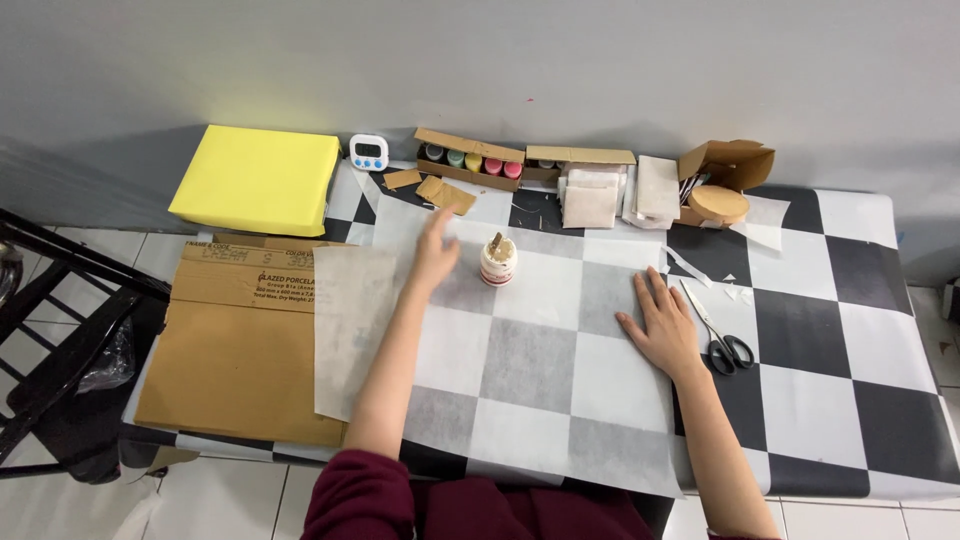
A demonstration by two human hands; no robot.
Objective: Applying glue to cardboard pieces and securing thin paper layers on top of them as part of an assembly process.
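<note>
- Head view: a large sheet of thin, translucent white paper (pixel 540 350) lies spread flat over the black-and-white chequered tabletop (pixel 850 330), the squares showing through it.
- The right hand (pixel 662 325) lies palm down on the right edge of that sheet, fingers spread and flat, gripping nothing, only pressing.
- The left hand (pixel 435 250) is blurred over the sheet's far left part, fingers loosely extended and empty as far as I can tell, just left of a small white jar with a brown stick standing in it (pixel 498 262).
- The jar stands on the sheet near its far edge, between the two hands.
- The sheet looks very light, limp and easily creased or torn; I judge it best taken at an edge or corner with both hands. The jar's weight pins it, and the jar could tip if the sheet is dragged.
- Just right of the sheet lie black-handled scissors (pixel 722 340) and white paper scraps (pixel 700 272).
- Left of the sheet lies a flat brown cardboard box (pixel 235 350), partly under it, with a bright yellow rectangular block (pixel 257 178) beyond.
- Beyond the sheet, along the wall: a small white digital timer (pixel 368 151), an open cardboard tray of coloured paint pots (pixel 470 160), folded white cloths (pixel 592 200) and an open cardboard carton (pixel 725 180).
</note>
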